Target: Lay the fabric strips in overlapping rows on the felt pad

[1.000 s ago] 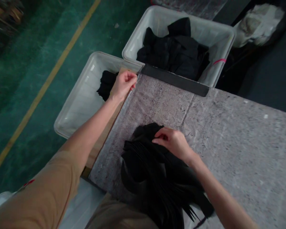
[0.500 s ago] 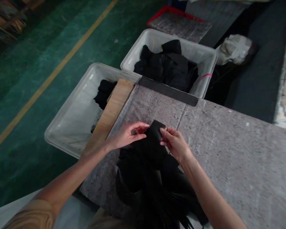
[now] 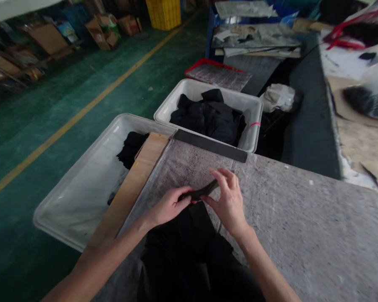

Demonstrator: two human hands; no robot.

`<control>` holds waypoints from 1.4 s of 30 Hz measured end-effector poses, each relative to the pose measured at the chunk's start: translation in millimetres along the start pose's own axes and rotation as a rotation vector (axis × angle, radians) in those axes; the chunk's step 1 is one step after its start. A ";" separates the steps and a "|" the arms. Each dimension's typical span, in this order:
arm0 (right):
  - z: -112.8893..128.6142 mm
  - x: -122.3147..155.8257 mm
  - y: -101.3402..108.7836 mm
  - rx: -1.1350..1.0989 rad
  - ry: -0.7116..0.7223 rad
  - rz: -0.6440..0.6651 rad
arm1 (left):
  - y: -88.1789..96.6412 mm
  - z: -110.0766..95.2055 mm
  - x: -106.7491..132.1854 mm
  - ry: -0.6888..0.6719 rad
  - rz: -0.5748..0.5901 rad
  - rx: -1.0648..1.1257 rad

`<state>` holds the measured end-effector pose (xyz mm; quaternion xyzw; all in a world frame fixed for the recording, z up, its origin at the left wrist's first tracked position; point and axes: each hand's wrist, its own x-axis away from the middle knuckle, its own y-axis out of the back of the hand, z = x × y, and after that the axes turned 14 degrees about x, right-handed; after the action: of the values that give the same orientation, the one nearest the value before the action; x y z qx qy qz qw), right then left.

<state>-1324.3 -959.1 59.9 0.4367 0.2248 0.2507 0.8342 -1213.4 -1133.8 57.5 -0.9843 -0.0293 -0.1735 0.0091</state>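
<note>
A bent strip-like piece of black material point(image 3: 204, 192) is held above the table, seen almost edge-on. Its left end is pinched between the thumb and fingers of my left hand point(image 3: 173, 205). My right hand point(image 3: 228, 203) has its thumb below the right part of the piece and its curved fingers above and behind it, closed on that end. Beneath both hands lies a pile of black pieces point(image 3: 189, 251), spread towards my body. Whether the material is fabric or thin foam I cannot make out.
The pile lies on a speckled grey table point(image 3: 302, 218), with a dark strip point(image 3: 211, 145) along its far edge. A wooden board point(image 3: 135, 180) runs along the left side. Beyond stand a white tub point(image 3: 69, 209) and another white tub point(image 3: 258, 121), both containing black pieces.
My view has tilted up, showing more of the background. My left hand, open before, now pinches the piece. The piece has turned from flat-facing to edge-on, and my right hand has shifted its hold.
</note>
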 end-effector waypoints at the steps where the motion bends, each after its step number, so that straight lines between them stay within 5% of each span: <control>1: -7.7 -4.4 1.2 0.026 0.098 0.064 | 4.0 -5.4 -2.5 -0.018 0.049 -0.027; 5: -39.7 -17.2 7.4 -0.007 0.285 0.331 | 23.2 -18.7 -15.0 -0.036 0.157 -0.145; 9: -66.9 -23.2 21.3 0.132 0.063 0.410 | 53.0 -17.1 -33.7 0.052 0.168 -0.240; 14: -103.8 -40.2 28.1 0.118 -0.106 0.443 | 97.5 -7.4 -64.6 0.082 -0.059 -0.359; 17: -122.1 -52.8 23.4 0.106 -0.164 0.418 | 114.4 -6.0 -84.9 0.065 -0.228 -0.215; 20: -126.5 -57.8 18.2 0.225 -0.183 0.346 | 119.2 -6.9 -100.9 0.036 -0.350 -0.064; 25: -123.1 -46.0 9.8 0.342 -0.186 0.262 | 119.0 0.8 -109.5 0.014 -0.395 -0.081; 30: -134.7 -43.8 3.2 -0.157 -0.475 0.190 | 126.3 10.6 -114.0 0.017 -0.360 0.031; 34: -140.0 -59.5 4.0 -0.351 -0.562 0.085 | 127.9 7.7 -129.2 -0.058 -0.469 0.049; 38: -144.3 -74.8 4.6 -0.128 -0.552 0.032 | 126.9 2.7 -147.4 -0.139 -0.642 0.052; 42: -150.0 -82.5 3.2 0.219 -0.510 -0.026 | 131.6 6.3 -160.6 -0.142 -0.666 -0.004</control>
<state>-1478.0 -915.9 -2.2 0.5705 0.0389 0.0959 0.8147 -1353.8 -1273.7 -4.3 -0.9305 -0.3492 -0.0979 -0.0519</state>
